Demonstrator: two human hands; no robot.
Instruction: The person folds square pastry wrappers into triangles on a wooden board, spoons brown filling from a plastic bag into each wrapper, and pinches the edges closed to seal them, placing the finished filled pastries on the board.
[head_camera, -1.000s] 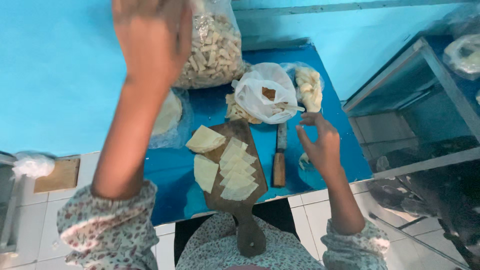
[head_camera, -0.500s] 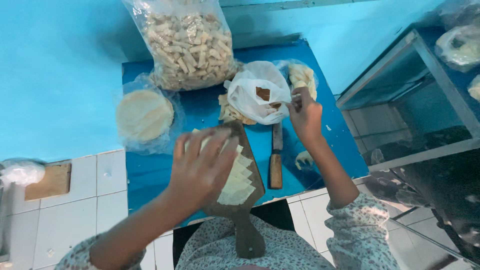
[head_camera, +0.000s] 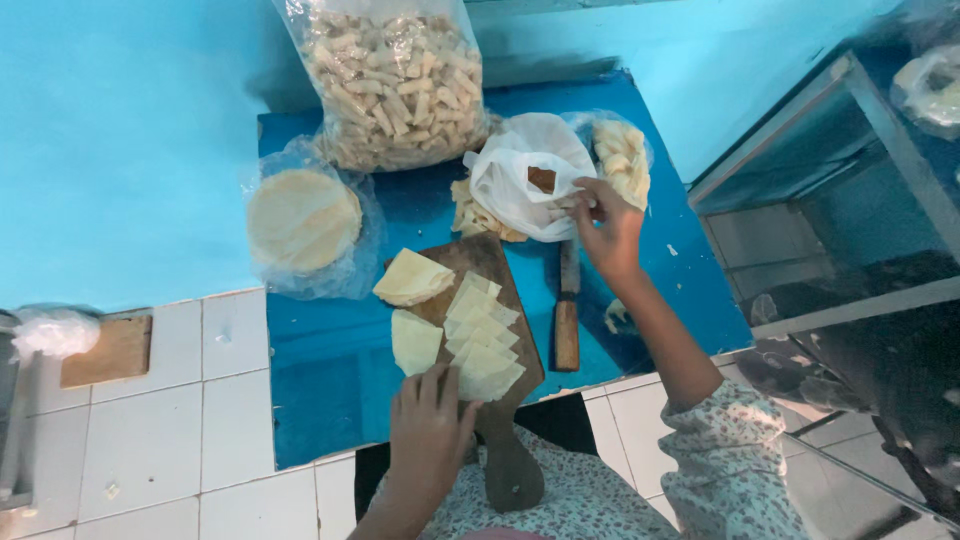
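Left hand (head_camera: 430, 430) lay flat, fingers spread and open, on the near end of the row of pale wrapper sheets (head_camera: 482, 340), gripping nothing. The sheets sat on a brown wooden cutting board (head_camera: 495, 262), whose handle overhung the near table edge. Right hand (head_camera: 606, 228) pinched a small pale piece at the mouth of a white plastic bag (head_camera: 520, 185), fingers nearly closed. A wooden-handled knife (head_camera: 567, 310) lay just right of the board, below that hand. Blue table (head_camera: 330, 390) had open room at near left. Far edge: a big clear bag of pale sticks (head_camera: 392, 80) leaned on the blue wall. Far left: a clear bag of round wrappers (head_camera: 303, 220). Far right: a small clear bag of pale pieces (head_camera: 622, 160).
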